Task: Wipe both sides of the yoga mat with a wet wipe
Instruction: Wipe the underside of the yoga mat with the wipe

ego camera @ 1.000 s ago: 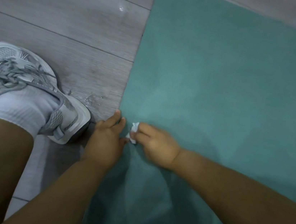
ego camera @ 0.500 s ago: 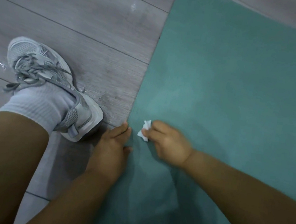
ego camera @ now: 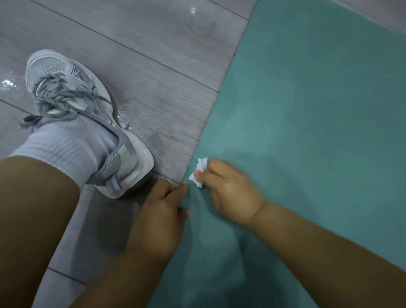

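A teal yoga mat (ego camera: 335,124) lies flat on the floor and fills the right half of the head view. My right hand (ego camera: 230,193) pinches a small crumpled white wet wipe (ego camera: 199,171) and holds it on the mat close to its left edge. My left hand (ego camera: 163,213) grips that left edge just below the wipe, fingers tucked under the edge and thumb on top of the mat. Both forearms reach in from the bottom of the view.
Grey wood-look floor planks (ego camera: 110,25) lie left of the mat and show wet, shiny spots. My left foot in a grey sneaker (ego camera: 83,109) and white sock stands on the floor a short way left of the mat's edge.
The view has shifted, so the mat and hands sit further right. My left hand's fingers, earlier lying along the mat's edge, now curl under it. My right hand still holds the wipe by the edge.
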